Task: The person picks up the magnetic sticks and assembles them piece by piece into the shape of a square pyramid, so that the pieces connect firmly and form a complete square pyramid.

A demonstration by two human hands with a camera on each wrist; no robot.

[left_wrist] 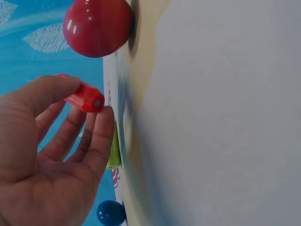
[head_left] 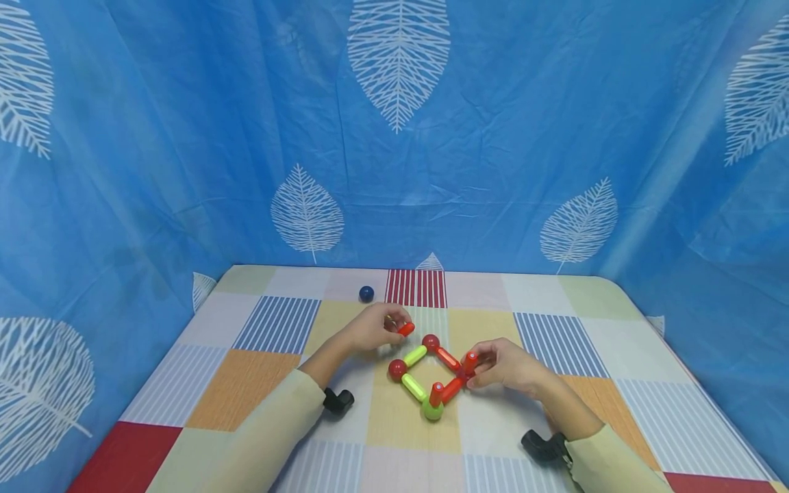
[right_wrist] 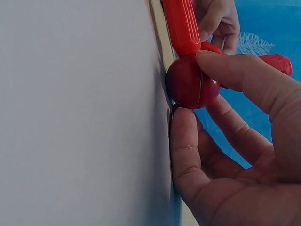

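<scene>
Head view: four-sided ball-and-rod frame flat on the counter (head_left: 240, 376), mid-scene. Corners: far red ball (head_left: 431, 342), left red ball (head_left: 397, 370), near green ball (head_left: 433, 409), right red ball (right_wrist: 186, 84). Two yellow-green rods (head_left: 414, 387) make the left sides, two red rods (head_left: 453, 389) the right sides. Short red posts (head_left: 436, 394) stand upright on the near and right balls.

Right hand (head_left: 508, 366): narrow grip, thumb and fingers pinching the right ball. Left hand (head_left: 376, 327): narrow grip, pinching a loose red rod (left_wrist: 87, 98) left of the far ball, clear of the frame. Yellow-green piece (left_wrist: 114, 150) behind the left hand, mostly hidden; can't tell if the hand touches it. Blue ball (head_left: 366, 294) sits alone at the far edge.
</scene>
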